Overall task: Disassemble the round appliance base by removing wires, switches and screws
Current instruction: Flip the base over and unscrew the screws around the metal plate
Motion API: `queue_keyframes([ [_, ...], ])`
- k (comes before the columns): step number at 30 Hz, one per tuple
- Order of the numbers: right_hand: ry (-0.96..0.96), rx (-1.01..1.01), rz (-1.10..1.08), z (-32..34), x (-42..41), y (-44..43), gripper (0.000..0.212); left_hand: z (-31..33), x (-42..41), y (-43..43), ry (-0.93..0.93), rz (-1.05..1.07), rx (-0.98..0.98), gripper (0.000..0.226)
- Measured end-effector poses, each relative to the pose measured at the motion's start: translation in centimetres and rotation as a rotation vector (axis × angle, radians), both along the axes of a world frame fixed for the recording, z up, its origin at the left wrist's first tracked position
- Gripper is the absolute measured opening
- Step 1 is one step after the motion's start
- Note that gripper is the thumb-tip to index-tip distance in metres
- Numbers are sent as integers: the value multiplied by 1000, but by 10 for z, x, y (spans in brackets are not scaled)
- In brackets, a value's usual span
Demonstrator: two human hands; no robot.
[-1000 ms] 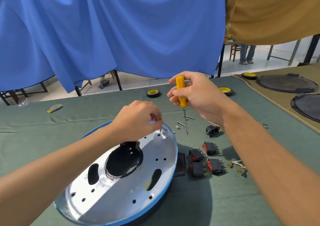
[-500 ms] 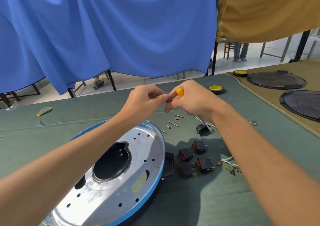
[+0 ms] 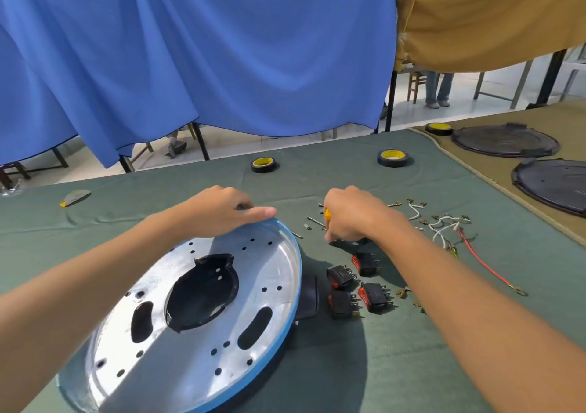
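Observation:
The round appliance base (image 3: 196, 333), a shiny metal disc with a blue rim and a black central opening, lies tilted on the green cloth. My left hand (image 3: 226, 212) grips its far rim, thumb stretched along the edge. My right hand (image 3: 352, 214) holds a yellow-handled screwdriver (image 3: 327, 214) low over the cloth, beside several loose screws (image 3: 314, 220). Several black and red switches (image 3: 355, 282) lie to the right of the base. White wires (image 3: 444, 225) and a red wire (image 3: 482, 263) lie further right.
Two tape rolls (image 3: 263, 164) (image 3: 393, 158) sit on the far part of the green table, a third (image 3: 439, 128) on the brown cloth beside two black round covers (image 3: 504, 141). A black part (image 3: 309, 295) lies against the base. Blue and tan curtains hang behind.
My hands have separated and dropped from mid-air. The left went down onto the base's far rim; the right lowered the screwdriver to the cloth near the screws.

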State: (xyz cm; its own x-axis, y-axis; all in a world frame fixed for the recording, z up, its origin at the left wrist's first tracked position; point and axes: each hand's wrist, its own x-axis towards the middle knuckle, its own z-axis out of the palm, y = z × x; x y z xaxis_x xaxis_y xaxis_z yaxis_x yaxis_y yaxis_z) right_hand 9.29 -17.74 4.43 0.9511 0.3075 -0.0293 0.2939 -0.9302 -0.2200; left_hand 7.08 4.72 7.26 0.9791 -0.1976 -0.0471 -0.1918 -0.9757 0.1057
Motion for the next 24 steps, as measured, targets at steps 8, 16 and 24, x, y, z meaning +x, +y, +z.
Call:
queue_keyframes([
  [8, 39, -5, -19, 3, -3, 2, 24, -2, -4, 19, 36, -82, -69, 46],
  [16, 231, 302, 67, 38, -20, 4, 27, 12, 7, 38, -280, 78, -321, 49],
  [24, 244, 748, -187, 36, -3, -18, 31, 10, 27, 64, -365, 541, -820, 37],
])
